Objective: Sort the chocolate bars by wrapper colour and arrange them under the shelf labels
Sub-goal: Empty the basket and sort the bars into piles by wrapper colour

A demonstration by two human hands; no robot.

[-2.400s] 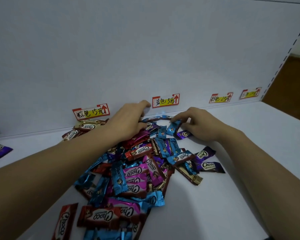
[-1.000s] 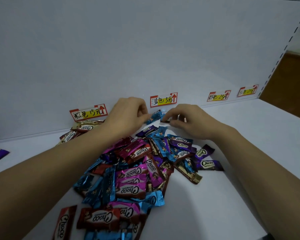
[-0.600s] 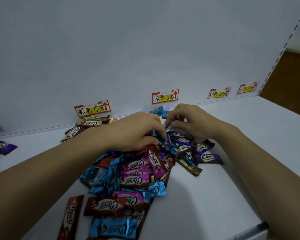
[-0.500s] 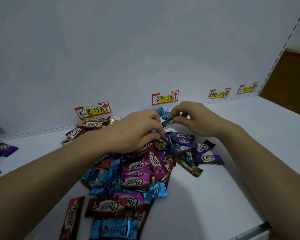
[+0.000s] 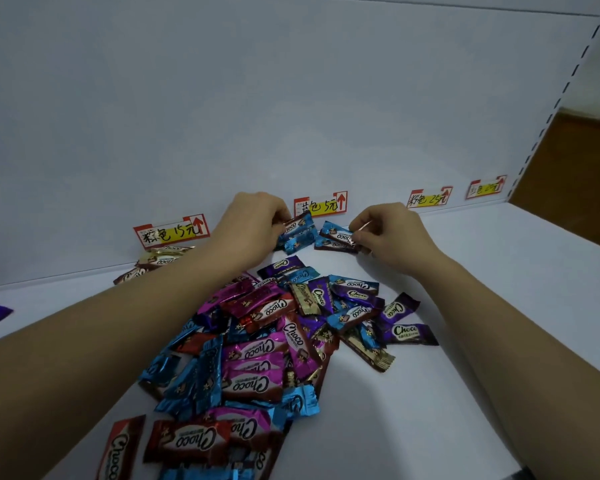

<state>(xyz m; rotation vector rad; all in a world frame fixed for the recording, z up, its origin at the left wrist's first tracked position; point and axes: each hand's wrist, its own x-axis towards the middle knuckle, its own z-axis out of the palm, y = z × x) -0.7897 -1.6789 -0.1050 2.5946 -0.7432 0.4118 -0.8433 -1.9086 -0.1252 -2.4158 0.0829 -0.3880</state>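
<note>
Head camera is looking down on a white shelf (image 5: pixel 499 306). Left hand (image 5: pixel 253 226), at eleven o'clock from the mixed pile of chocolate bars (image 5: pixel 267 341), is pinching a blue-wrapped bar (image 5: pixel 298 233). Right hand (image 5: pixel 392 233), at one o'clock, is pinching the crimped end of a second blue bar (image 5: pixel 336 235). Both bars are lying just below the blue shelf label (image 5: pixel 321 204) at twelve o'clock. These bars are probably handling light, with slippery, crinkling foil, so pinching a flat sealed end is likely working best.
</note>
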